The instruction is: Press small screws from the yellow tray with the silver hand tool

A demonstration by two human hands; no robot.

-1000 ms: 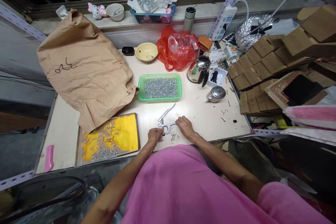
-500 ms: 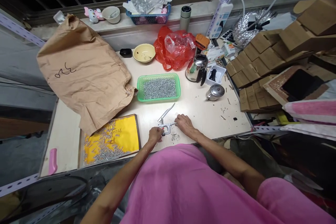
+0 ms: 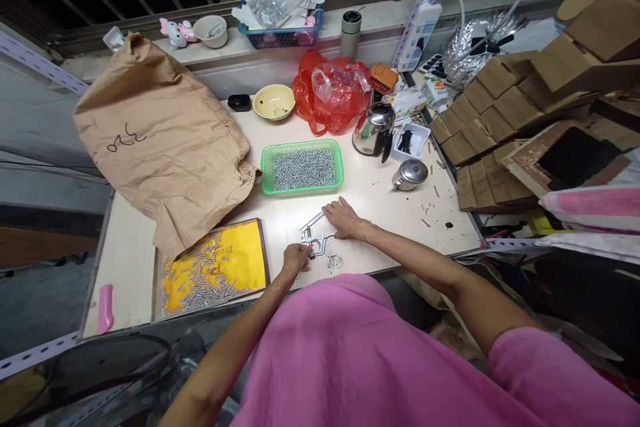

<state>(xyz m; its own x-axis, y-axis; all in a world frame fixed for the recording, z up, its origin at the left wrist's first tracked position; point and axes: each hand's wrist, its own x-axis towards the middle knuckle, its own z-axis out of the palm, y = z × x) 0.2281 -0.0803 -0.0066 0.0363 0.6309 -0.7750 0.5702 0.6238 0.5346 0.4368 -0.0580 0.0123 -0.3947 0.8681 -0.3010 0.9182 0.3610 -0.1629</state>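
Note:
A metal hand tool (image 3: 316, 240) with a spring and two long handles lies on the pale table. My left hand (image 3: 297, 258) is closed on its lower left end, near a small red part. My right hand (image 3: 345, 219) rests over the right ends of the handles, fingers bent round the upper one. Behind the tool is a green basket (image 3: 340, 167) full of small metal pins. To the left, a yellow sheet (image 3: 245, 253) in a shallow tray carries many similar pins.
A large brown paper bag (image 3: 175, 147) covers the back left. Behind are a yellow bowl (image 3: 273, 103) and a red plastic bag (image 3: 330, 90). A kettle (image 3: 373, 133), a steel cup (image 3: 410, 175) and cardboard boxes (image 3: 495, 120) stand to the right.
My right hand has moved up and left from the tool's lower arm to its upper handle. That handle's end is now under the fingers. My left hand has stayed in place.

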